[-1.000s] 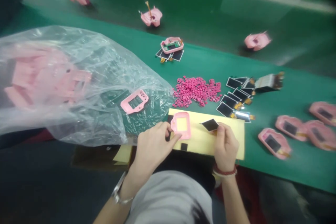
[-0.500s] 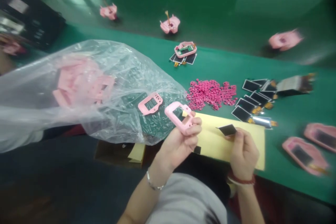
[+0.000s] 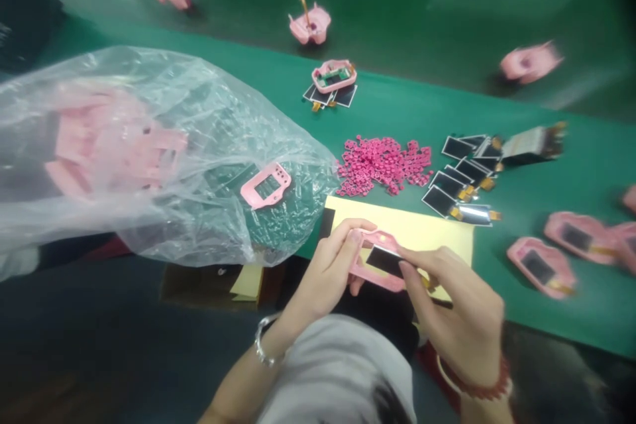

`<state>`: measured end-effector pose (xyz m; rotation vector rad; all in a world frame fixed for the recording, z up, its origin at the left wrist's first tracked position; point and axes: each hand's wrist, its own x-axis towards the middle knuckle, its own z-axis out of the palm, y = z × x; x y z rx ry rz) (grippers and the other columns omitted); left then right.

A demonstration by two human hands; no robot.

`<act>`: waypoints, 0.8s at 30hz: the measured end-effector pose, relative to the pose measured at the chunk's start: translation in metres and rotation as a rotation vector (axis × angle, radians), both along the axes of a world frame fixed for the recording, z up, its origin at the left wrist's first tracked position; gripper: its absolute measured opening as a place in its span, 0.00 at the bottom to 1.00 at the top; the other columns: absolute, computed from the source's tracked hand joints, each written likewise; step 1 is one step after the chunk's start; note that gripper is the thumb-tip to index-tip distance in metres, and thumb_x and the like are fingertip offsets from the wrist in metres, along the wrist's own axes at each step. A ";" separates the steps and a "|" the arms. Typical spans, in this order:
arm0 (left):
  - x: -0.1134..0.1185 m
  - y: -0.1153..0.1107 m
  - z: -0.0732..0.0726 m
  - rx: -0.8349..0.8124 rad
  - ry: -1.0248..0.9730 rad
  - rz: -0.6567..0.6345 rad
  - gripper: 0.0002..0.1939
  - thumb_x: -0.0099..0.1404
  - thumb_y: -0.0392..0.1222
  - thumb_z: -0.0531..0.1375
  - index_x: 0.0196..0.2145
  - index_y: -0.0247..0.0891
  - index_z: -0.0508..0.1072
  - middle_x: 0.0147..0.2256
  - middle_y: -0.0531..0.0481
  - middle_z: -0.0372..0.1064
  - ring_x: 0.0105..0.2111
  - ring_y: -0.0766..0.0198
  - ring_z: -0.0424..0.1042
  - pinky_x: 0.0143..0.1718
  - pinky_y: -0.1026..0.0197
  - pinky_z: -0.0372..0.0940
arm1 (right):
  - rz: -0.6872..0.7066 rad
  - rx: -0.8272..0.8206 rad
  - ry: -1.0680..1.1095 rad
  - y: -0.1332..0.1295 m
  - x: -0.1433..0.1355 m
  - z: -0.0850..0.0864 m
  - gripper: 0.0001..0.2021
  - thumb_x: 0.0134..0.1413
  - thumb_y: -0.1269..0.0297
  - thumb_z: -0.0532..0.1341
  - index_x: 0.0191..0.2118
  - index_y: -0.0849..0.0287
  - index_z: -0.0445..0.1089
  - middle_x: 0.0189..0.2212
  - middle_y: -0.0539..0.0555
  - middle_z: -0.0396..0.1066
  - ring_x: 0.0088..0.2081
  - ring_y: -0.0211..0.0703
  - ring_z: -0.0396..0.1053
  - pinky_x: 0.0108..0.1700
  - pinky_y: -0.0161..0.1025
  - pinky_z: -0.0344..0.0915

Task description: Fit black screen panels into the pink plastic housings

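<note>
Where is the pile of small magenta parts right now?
In the head view, the pile of small magenta parts lies on the green mat, right of the plastic bag and just behind the yellow sheet.

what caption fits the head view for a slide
Left hand holds a pink frame while right hand presses a black screen into it.

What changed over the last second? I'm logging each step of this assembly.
The left hand lifted the pink frame off the yellow sheet; the right hand brought its black screen onto it. Unchanged: bag, pink bead pile.
</note>
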<state>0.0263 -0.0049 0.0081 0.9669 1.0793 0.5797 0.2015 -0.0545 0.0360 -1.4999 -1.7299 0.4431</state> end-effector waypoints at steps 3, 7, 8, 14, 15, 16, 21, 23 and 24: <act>0.004 0.000 0.004 0.011 -0.011 -0.006 0.19 0.78 0.54 0.51 0.53 0.40 0.72 0.17 0.61 0.58 0.16 0.74 0.61 0.19 0.73 0.55 | 0.029 0.005 0.003 0.001 -0.002 -0.004 0.12 0.59 0.81 0.63 0.46 0.59 0.75 0.32 0.50 0.75 0.32 0.34 0.68 0.37 0.33 0.67; 0.006 0.002 0.006 0.024 -0.063 0.004 0.17 0.77 0.53 0.51 0.51 0.42 0.72 0.17 0.62 0.59 0.15 0.74 0.62 0.17 0.74 0.56 | 0.029 -0.015 0.056 -0.001 -0.005 -0.010 0.11 0.60 0.80 0.63 0.45 0.60 0.74 0.33 0.50 0.75 0.33 0.34 0.69 0.36 0.32 0.67; 0.006 0.002 0.006 0.026 -0.071 0.015 0.17 0.77 0.53 0.51 0.51 0.42 0.72 0.17 0.62 0.59 0.15 0.74 0.62 0.17 0.74 0.56 | 0.029 -0.024 0.066 -0.001 -0.006 -0.010 0.11 0.60 0.80 0.63 0.46 0.60 0.74 0.33 0.50 0.75 0.33 0.34 0.70 0.36 0.32 0.68; 0.012 -0.002 0.010 0.043 -0.020 0.051 0.18 0.77 0.54 0.51 0.48 0.40 0.73 0.20 0.59 0.62 0.14 0.75 0.61 0.16 0.74 0.56 | 0.047 -0.021 -0.015 -0.004 -0.005 -0.011 0.12 0.60 0.81 0.63 0.47 0.60 0.73 0.34 0.51 0.76 0.35 0.36 0.72 0.39 0.33 0.69; 0.013 -0.002 0.012 0.043 -0.018 0.056 0.18 0.77 0.53 0.51 0.48 0.40 0.73 0.22 0.58 0.64 0.15 0.75 0.61 0.16 0.74 0.57 | 0.047 -0.020 -0.031 -0.004 -0.003 -0.011 0.12 0.60 0.81 0.63 0.47 0.60 0.73 0.34 0.52 0.76 0.35 0.36 0.73 0.39 0.34 0.69; 0.015 -0.003 0.014 0.042 -0.025 0.059 0.17 0.77 0.53 0.51 0.48 0.40 0.73 0.24 0.57 0.65 0.16 0.75 0.62 0.16 0.74 0.57 | 0.052 -0.024 -0.039 -0.003 -0.001 -0.011 0.12 0.60 0.80 0.63 0.47 0.60 0.73 0.34 0.52 0.76 0.35 0.36 0.72 0.39 0.34 0.69; 0.016 0.000 0.020 0.041 -0.047 0.020 0.16 0.77 0.51 0.52 0.48 0.38 0.73 0.27 0.55 0.67 0.17 0.75 0.61 0.17 0.72 0.58 | 0.113 -0.054 -0.022 0.000 0.011 -0.010 0.14 0.61 0.79 0.62 0.49 0.57 0.73 0.31 0.50 0.75 0.32 0.37 0.70 0.35 0.35 0.68; 0.014 0.001 0.020 0.047 -0.030 0.000 0.16 0.76 0.50 0.53 0.48 0.38 0.74 0.24 0.56 0.65 0.16 0.73 0.61 0.17 0.71 0.58 | 0.143 -0.052 -0.026 0.000 0.013 -0.010 0.14 0.62 0.79 0.62 0.49 0.57 0.73 0.30 0.50 0.75 0.31 0.38 0.69 0.34 0.36 0.68; 0.014 0.001 0.020 0.053 -0.019 -0.002 0.16 0.76 0.50 0.53 0.48 0.38 0.74 0.23 0.57 0.64 0.16 0.73 0.61 0.17 0.71 0.58 | 0.161 -0.049 -0.032 -0.001 0.014 -0.010 0.14 0.62 0.79 0.61 0.49 0.57 0.73 0.31 0.51 0.74 0.31 0.38 0.68 0.34 0.36 0.67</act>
